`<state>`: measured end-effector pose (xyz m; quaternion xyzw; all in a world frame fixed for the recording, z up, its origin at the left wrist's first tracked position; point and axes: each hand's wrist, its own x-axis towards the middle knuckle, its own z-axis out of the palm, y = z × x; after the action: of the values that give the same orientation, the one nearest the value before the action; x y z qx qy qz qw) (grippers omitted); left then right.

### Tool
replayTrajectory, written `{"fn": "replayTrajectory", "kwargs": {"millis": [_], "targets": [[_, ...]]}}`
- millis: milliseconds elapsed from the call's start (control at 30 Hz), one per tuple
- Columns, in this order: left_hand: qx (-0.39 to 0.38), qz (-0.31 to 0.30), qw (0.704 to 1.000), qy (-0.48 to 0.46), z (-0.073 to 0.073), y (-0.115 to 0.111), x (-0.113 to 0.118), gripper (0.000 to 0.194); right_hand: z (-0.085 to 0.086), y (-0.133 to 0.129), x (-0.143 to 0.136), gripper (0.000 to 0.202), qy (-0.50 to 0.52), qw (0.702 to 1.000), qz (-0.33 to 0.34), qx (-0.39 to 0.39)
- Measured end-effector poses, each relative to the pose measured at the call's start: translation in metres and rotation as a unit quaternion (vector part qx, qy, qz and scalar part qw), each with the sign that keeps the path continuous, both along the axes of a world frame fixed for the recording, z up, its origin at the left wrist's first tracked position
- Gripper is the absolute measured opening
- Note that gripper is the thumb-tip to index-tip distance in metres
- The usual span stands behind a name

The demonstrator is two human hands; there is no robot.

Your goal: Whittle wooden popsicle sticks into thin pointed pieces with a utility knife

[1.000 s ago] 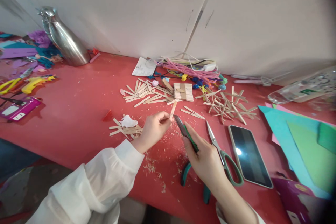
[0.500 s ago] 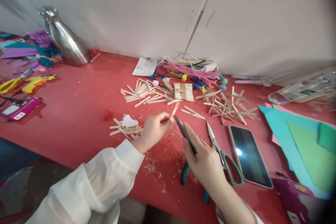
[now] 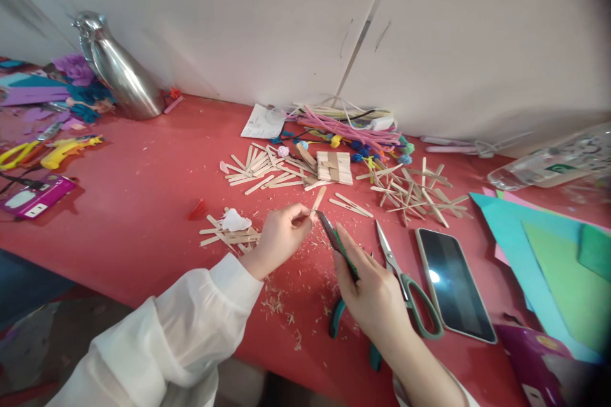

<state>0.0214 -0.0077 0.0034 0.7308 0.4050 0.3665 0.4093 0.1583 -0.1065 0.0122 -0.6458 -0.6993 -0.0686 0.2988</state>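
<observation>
Between its pinched fingertips, my left hand holds a wooden craft stick that points up and away. My right hand is wrapped round a utility knife with a green and dark handle, its blade end touching or very close to the stick near my left fingertips. Wood shavings lie scattered on the red table below both hands. Teal-handled pliers lie partly hidden under my right hand. Beside that hand are scissors with grey-green handles.
Loose craft sticks, a banded bundle and crossed sticks lie beyond my hands. A phone and coloured paper are at right. A steel jug, yellow scissors and a magenta box stand or lie at left.
</observation>
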Motion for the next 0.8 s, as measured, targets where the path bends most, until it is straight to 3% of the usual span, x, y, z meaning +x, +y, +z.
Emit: {"fn": "replayTrajectory", "kwargs": {"millis": [167, 467, 700, 800], "targets": [[0.016, 0.009, 1.0, 0.014, 0.0025, -0.0018, 0.0004, 0.023, 0.0014, -0.0007, -0.0003, 0.039, 0.028, 0.999, 0.002, -0.021], [0.044, 0.01, 0.998, 0.041, 0.001, -0.0033, -0.0013, 0.026, -0.0019, -0.0033, -0.0006, 0.047, 0.2, 0.968, -0.008, -0.153], [0.049, 0.012, 0.996, 0.079, 0.0017, -0.0029, -0.0011, 0.026, -0.0036, -0.0012, -0.0027, 0.047, 0.15, 0.984, -0.002, -0.096], [0.052, 0.013, 0.995, 0.083, 0.0025, -0.0028, -0.0014, 0.026, -0.002, -0.0008, -0.0017, 0.049, 0.199, 0.97, -0.008, -0.139]]}}
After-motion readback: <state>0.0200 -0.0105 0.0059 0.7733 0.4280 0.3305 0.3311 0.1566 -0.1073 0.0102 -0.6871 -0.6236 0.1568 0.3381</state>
